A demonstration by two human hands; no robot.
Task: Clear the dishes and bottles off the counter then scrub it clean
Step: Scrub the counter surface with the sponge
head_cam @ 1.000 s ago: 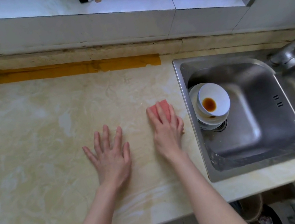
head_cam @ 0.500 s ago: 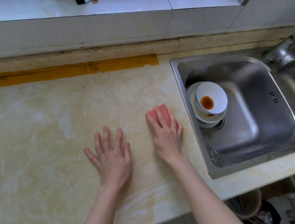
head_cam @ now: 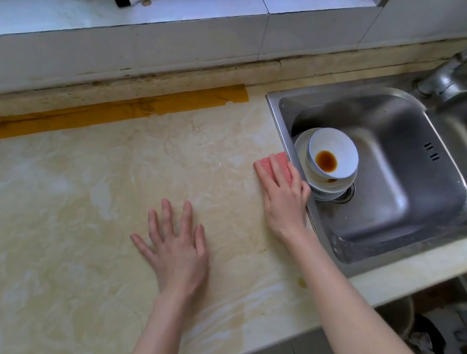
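The sponge (head_cam: 281,165) is pink and lies flat under the right hand (head_cam: 284,199), whose fingers (head_cam: 269,176) press down on it, close together. It has slid right since a moment ago and now touches the sink (head_cam: 391,230) edge. The left hand (head_cam: 176,249) stays flat, fingers spread, on the bare table (head_cam: 77,220). The dishes (head_cam: 331,156) already sit in the sink, so scrubbing is nearly across.
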